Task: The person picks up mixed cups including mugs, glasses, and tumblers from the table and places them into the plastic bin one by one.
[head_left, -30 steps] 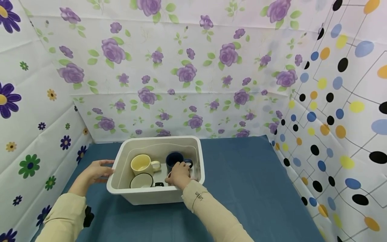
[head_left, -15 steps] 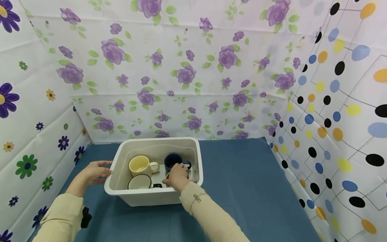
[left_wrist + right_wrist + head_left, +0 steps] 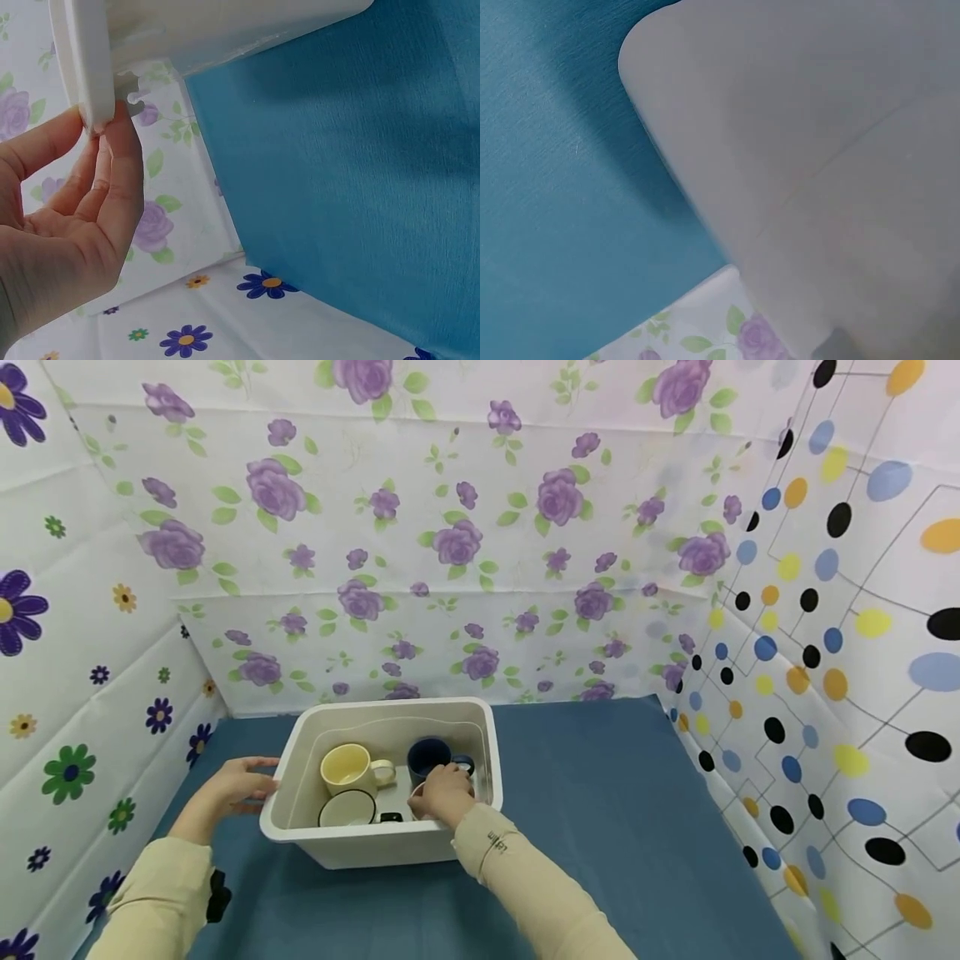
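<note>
A white plastic tub (image 3: pixel 375 852) stands on the blue cloth with several mugs inside. With thumb and fingertips, my left hand (image 3: pixel 82 210) pinches the tub's left rim. My right hand (image 3: pixel 446 793) reaches down into the tub's front right corner, fingers curled at a light-rimmed mug (image 3: pixel 416 793) that it mostly hides. Just behind it is a dark blue mug (image 3: pixel 427 753), its handle to the right. On the left sit a yellow mug (image 3: pixel 347 768) and, nearer the front, a white mug (image 3: pixel 347 810) with a black rim and dark handle. The right wrist view has only the tub's outer wall (image 3: pixel 795 150).
Blue cloth (image 3: pixel 585 810) covers the table around the tub. A rose-patterned sheet (image 3: pixel 465 610) hangs behind, a flower-patterned one (image 3: pixel 90 710) on the left, and a dotted one (image 3: pixel 817 710) on the right.
The whole head view has shifted slightly. Both hands keep their places at the tub, and the mugs stay where they were.
</note>
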`<state>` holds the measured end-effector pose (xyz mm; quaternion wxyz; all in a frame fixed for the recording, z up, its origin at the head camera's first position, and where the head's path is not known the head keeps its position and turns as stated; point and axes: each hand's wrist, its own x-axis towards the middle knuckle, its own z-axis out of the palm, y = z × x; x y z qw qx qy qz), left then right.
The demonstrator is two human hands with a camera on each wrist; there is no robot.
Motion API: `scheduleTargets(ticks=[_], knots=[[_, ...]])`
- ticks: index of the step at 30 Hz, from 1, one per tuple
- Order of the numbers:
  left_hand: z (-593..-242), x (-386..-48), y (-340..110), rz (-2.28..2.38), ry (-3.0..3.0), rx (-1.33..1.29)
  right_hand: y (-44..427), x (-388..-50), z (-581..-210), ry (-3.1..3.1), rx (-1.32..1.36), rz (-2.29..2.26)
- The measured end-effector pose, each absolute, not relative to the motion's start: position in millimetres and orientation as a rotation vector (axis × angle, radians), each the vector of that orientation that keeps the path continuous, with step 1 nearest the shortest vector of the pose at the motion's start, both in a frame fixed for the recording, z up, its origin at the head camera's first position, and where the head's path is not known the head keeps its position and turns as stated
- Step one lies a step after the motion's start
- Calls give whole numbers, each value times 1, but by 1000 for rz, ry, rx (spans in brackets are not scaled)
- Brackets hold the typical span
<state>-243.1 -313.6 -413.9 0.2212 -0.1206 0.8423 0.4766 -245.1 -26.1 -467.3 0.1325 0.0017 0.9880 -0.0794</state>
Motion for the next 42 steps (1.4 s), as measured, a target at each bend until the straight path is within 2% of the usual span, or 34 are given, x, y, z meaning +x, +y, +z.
scheduleTargets(ticks=[7,12,21,26,30,35,42], knots=[[-417,-250,-312,1274,2384,-267,-17,-251,-461,2875,-72,-222],[-404,-244,-308,1196,2427,-238,-20,-254,-455,2859,-126,-199],[-403,-241,-306,1025,2510,-227,-9,-255,-434,2871,-368,-43],[-400,-243,-306,939,2615,-147,14,-265,-421,2912,-665,-165],[-402,-244,-308,950,2624,-58,40,-269,-416,2959,-860,-430],[-407,-244,-311,921,2667,72,73,-265,-405,3031,-827,-769],[-405,-238,-303,800,2963,243,120,-271,-381,3163,-843,-871]])
